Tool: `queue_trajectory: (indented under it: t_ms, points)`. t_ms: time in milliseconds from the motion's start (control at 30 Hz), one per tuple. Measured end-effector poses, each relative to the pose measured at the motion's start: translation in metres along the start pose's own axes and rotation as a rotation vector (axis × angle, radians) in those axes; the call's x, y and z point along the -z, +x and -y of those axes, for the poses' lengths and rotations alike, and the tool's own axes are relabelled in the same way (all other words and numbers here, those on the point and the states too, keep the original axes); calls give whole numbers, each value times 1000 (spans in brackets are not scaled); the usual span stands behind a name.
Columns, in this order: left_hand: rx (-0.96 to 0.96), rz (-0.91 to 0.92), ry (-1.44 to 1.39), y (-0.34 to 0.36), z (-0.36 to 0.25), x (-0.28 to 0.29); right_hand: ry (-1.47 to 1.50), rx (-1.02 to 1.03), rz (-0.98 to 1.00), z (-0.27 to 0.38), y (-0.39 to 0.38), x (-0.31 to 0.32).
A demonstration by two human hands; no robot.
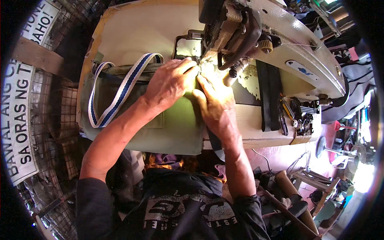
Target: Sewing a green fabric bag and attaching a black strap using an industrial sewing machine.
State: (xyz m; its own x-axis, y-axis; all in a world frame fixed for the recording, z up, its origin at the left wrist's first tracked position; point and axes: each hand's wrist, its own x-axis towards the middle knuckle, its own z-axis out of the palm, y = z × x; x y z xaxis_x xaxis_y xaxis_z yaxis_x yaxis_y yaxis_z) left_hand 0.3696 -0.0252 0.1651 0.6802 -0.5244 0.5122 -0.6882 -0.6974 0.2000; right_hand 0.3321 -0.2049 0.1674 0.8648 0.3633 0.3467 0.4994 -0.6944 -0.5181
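Under the sewing machine's needle area (200,60) lies green fabric (180,132), apparently part of a bag. My left hand (172,82) is curled with fingertips pinched just left of the needle; what they grip is too small to make out. My right hand (216,104) rests just right of it, fingers extended on the fabric and thumb apart, its fingertips close to the presser foot. A looped white strap with a navy stripe (124,92) lies on the fabric to the left.
The machine arm (288,48) spans the upper right of the table (132,28). Black straps (270,104), cutters (285,120) and small metal parts (304,126) lie at the right. A wire mesh with signs is left; a fan (352,156) stands lower right.
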Motion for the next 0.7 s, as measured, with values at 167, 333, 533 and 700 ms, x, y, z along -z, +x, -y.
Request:
queue_trajectory:
  t_ms: [167,333,533,700]
  points:
    - [-33,-44,10,0,2,0,133,-110,-140,-17,-23,33]
    - [8,55,7,-3,4,0,7,-99,-130,-44,-5,27]
    - [-30,-61,-84,-4,6,-3,447,-66,-94,-63,38,-21]
    - [-58,-99,1,-2,5,-3,502,-187,-274,-69,34,-40]
